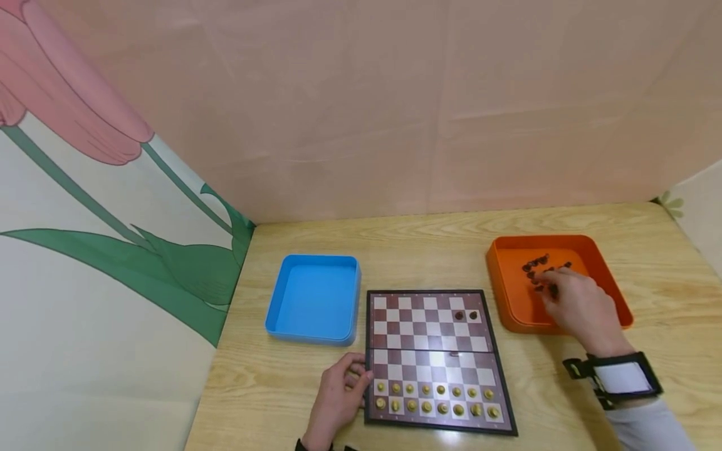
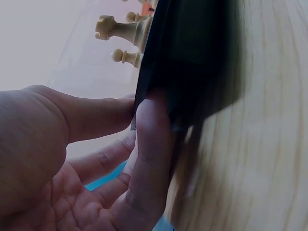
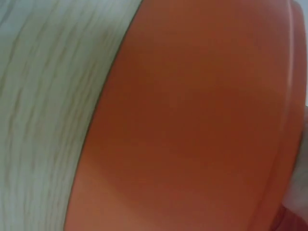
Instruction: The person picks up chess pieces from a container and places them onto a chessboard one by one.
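The chessboard [image 1: 434, 358] lies on the table, its light gold chess pieces [image 1: 427, 407] standing in two rows along the near side. Two dark chess pieces [image 1: 465, 315] stand near its far right corner. My left hand [image 1: 337, 393] grips the board's left edge; in the left wrist view the thumb lies on top and a finger underneath, near a light rook [image 2: 120, 29]. My right hand [image 1: 583, 307] reaches into the orange tray [image 1: 510, 319], fingertips bent down among several dark chess pieces [image 1: 536, 263]. Whether it pinches one, I cannot tell.
Left of the board's far half sits a blue tray [image 1: 316, 300] with nothing in it. A wall covered in plain cloth [image 1: 429, 125] rises behind the wooden table [image 1: 417, 250], and a flower-printed cloth [image 1: 113, 282] hangs along the left side.
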Motion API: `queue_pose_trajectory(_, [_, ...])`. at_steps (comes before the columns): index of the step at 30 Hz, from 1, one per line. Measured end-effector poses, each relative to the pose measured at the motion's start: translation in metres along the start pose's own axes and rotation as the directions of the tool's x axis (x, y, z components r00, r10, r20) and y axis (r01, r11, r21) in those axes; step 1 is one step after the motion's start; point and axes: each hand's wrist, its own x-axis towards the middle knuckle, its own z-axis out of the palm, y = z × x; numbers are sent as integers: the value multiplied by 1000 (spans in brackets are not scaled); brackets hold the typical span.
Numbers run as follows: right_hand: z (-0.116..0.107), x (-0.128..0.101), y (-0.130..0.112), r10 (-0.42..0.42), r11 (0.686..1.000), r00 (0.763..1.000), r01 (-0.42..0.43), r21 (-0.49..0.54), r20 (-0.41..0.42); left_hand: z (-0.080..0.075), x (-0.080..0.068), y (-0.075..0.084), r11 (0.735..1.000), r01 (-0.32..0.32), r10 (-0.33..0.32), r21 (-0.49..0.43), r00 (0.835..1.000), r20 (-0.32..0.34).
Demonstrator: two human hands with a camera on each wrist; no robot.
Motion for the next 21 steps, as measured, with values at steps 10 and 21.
queue_pose_trajectory(10, [2,3,5,82,996,995,-81,-31,48,0,2,-1,1000,-21,21,23,1000,0])
queue_pose_trajectory(21, [7,2,8,62,998,998,-62,-12,28,0,2,-1,999,-6,6,32,1000,4])
